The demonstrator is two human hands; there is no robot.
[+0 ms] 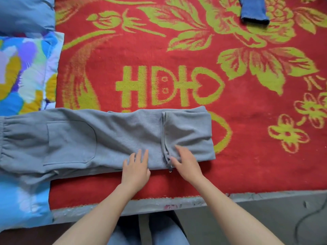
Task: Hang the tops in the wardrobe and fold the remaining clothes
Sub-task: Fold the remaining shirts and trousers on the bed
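Head view: grey pants [109, 137] lie flat across a red blanket [256, 106], near its front edge. Their gathered elastic end [4, 137] runs off to the left over a floral quilt [21, 71], and a patch pocket [70, 142] faces up. The right end is doubled back into a flap [191, 128], with a drawstring [164, 138] trailing across the flap's edge toward the person.

The left hand [136, 167] lies flat on the cloth just left of the drawstring, fingers straight and slightly spread, gripping nothing. The right hand [186, 162] rests on the flap's near corner just right of the drawstring. Its fingers are laid out on the fabric and seem to press rather than pinch, though I cannot see under the palm. A blue garment [254, 13] lies well apart at the far right.

The pants look like soft, thick knit: light, limp and not fragile. They will probably sag and shed a fold if lifted by one point. The fuzzy blanket probably grips them, so sliding would drag creases. It would be better to take the folded right edge at both corners, tuck the drawstring in, and carry it over toward the pocket.
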